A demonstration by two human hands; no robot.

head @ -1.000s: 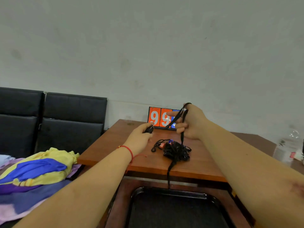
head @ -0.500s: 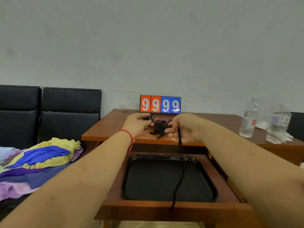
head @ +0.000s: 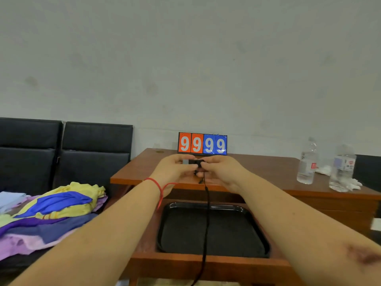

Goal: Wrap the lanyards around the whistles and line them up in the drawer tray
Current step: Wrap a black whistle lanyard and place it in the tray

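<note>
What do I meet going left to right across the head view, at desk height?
Black seats → pile of coloured cloth → left hand → whistle → right hand → two water bottles on the desk.

2 hands: left hand (head: 175, 169), right hand (head: 220, 172). 1 black whistle (head: 194, 162); 1 black lanyard (head: 206, 219); 1 black tray (head: 259, 234); 1 scoreboard (head: 202, 143) with 4 digit cards; 2 water bottles (head: 307, 162) (head: 342, 168); 2 black chairs (head: 28, 153) (head: 92, 155).
</note>
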